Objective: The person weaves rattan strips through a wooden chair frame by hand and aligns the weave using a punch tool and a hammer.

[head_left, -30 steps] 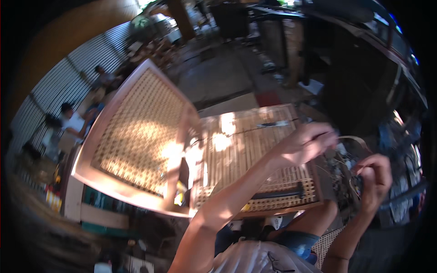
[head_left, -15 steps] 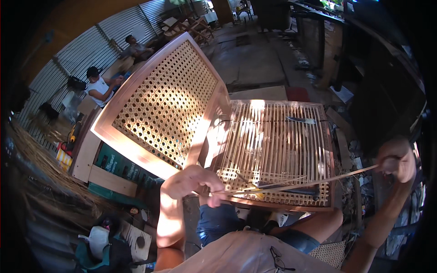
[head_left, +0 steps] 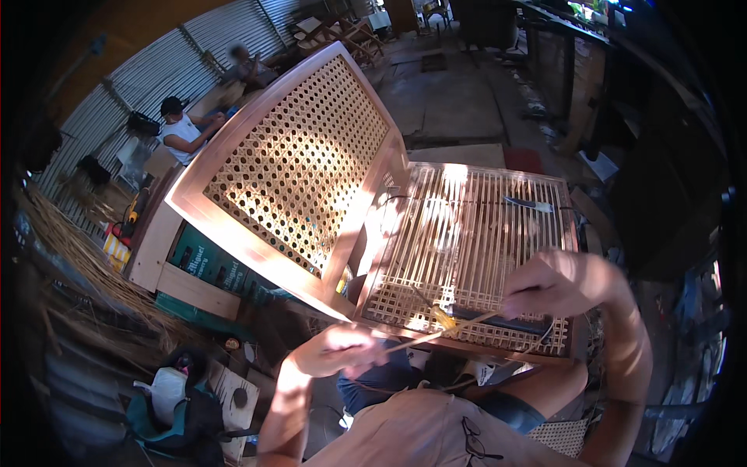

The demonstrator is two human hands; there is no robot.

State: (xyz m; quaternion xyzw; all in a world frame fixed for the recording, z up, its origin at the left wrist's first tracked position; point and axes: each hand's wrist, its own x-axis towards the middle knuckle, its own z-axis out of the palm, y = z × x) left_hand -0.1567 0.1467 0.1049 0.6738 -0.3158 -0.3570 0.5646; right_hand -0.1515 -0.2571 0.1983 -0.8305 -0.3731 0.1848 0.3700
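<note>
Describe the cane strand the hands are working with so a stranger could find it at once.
Start at the chair with the finished woven back; its seat frame is only part woven. At the frame's near edge, the cane strand runs from the left hand to the right hand. Unlike the fixed seat strips, it lies loose and slanted, crossing them.

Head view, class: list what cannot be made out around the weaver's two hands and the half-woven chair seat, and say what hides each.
- Right hand: fingertips face away; its grip on the cane strand is hidden.
- Left hand: fingers curl over the strand's end, hiding it.
- Chair seat: sun glare washes out the far strands.
- Dark tool on the seat: partly behind the right hand, too small to identify.
- Seat's right rail: lost in shadow.
</note>
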